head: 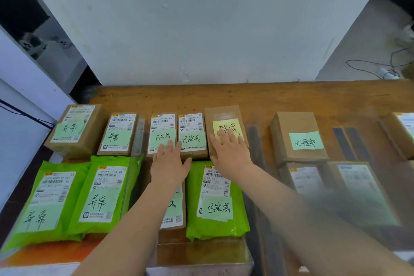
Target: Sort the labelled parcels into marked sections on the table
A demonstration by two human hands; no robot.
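Both hands (170,161) flat on upright-lying parcels (226,130).

Parcel-sorting room — labelled parcels (115,134), table (257,96)

Three green bags (98,195), about nine cardboard boxes (296,136), two hands (169,163).

Table (280,96): wood, brown, worn, matt, with darker stains. Boxes, e.g. box with yellow note (224,116): brown corrugated card, matt; strip of clear glossy tape on top. Green mailer bags (215,228): plastic film, bright, slightly glossy, creased. Shipping labels (122,121): white printed paper, smooth. Sticky notes (306,140): pale green paper, matt, handwritten in ink. Divider strips (255,141): dark, matt tape. Wall panel (201,18): white, smooth, scuffed.
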